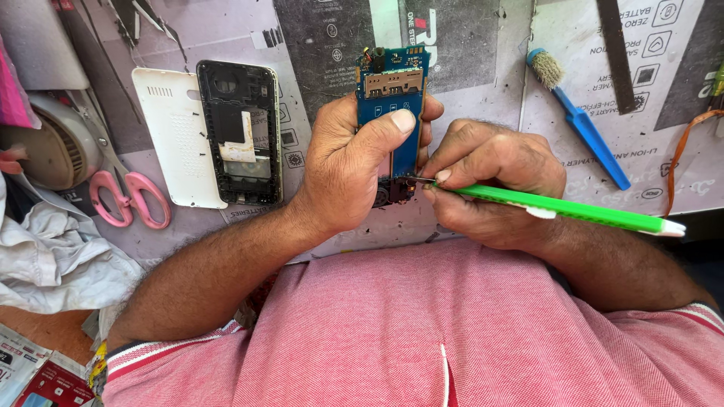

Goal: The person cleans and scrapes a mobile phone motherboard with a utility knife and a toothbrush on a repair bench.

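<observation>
My left hand (354, 162) grips a blue phone circuit board (394, 94), thumb pressed across its face, holding it upright over the work mat. In my right hand (494, 181) is a green-handled tool (573, 209), pinched near its metal tip. That tip touches the lower end of the board, just beside my left palm. The lower part of the board is hidden by my fingers.
A black phone frame (241, 132) and a white back cover (173, 136) lie to the left on the mat. Pink scissors (124, 196) and a crumpled grey cloth (53, 256) sit further left. A blue brush (581, 120) lies at right.
</observation>
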